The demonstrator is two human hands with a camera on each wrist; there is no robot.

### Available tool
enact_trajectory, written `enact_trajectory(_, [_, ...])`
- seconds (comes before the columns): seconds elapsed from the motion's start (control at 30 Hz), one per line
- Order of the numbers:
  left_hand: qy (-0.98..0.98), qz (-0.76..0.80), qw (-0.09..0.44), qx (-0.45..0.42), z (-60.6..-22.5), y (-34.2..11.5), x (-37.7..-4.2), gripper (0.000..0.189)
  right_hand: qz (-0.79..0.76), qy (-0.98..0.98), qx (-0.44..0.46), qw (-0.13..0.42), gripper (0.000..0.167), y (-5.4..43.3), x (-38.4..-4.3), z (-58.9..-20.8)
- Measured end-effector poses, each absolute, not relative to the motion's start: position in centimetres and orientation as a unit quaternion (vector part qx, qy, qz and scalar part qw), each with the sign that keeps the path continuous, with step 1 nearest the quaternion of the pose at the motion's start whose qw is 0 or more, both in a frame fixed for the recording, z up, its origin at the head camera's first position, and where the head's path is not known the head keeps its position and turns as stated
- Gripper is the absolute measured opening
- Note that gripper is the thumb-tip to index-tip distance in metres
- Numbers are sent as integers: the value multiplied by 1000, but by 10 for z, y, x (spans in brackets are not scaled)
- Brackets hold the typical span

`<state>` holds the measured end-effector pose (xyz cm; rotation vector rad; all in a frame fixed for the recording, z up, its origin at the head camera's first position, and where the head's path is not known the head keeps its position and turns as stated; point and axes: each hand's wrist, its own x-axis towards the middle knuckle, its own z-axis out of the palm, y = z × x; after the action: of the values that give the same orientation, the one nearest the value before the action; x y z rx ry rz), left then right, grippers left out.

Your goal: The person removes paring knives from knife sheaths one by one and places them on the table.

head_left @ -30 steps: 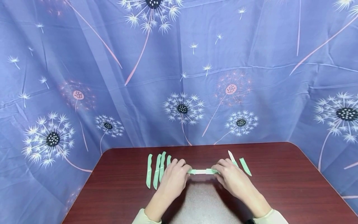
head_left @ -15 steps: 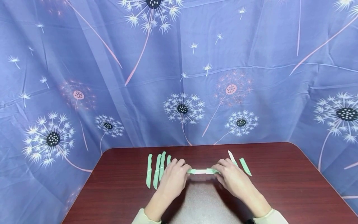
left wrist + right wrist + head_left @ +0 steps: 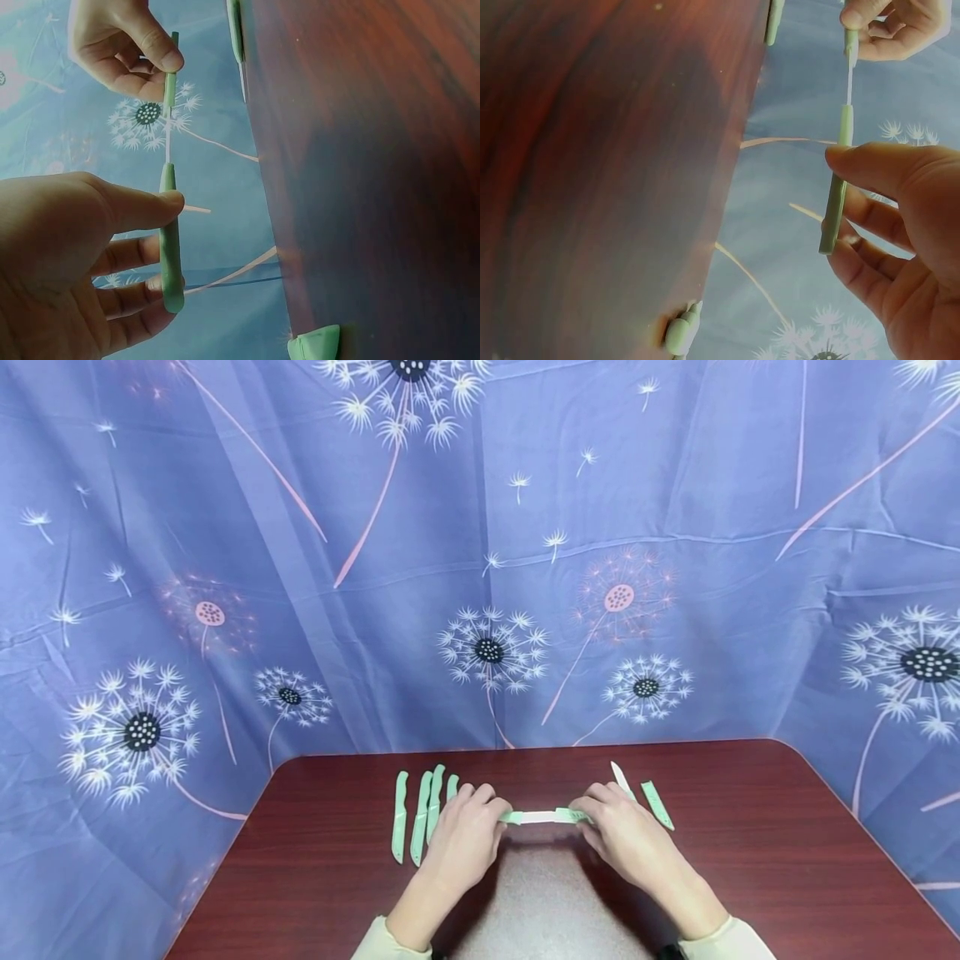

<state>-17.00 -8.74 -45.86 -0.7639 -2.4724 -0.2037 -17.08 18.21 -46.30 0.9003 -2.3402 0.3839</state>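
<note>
Frankly, the held knife (image 3: 537, 817) is what I'd watch. The left hand (image 3: 467, 835) pinches its handle (image 3: 171, 247) between thumb and fingers, and the right hand (image 3: 628, 835) pinches a green cover (image 3: 836, 206) likewise. Knife and cover form one line above the middle of the worktop (image 3: 795, 843), the tip out of sight, presumably inside the cover. Should the cover give suddenly under a hard pull, the bare blade (image 3: 168, 139) might jerk free towards the fingers; pushed out of line, it might snag instead. A loose pinch could let the handle twist. The right hand, lowered carelessly, might meet the uncovered knife (image 3: 622, 778) just beyond it, which lies left of a loose cover (image 3: 658, 806). (The four green knives (image 3: 422, 818) at left, one partly hidden, look safely covered.) Compared with a second ago, little differs: both hands hold their places, though slightly more blade seems to show.
</note>
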Motion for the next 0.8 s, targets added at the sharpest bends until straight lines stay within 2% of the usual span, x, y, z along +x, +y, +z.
enact_trajectory(0.8, [-924, -74, 265, -266, -459, -91, -173, 19, 140, -891, 322, 287, 31, 189, -173, -462])
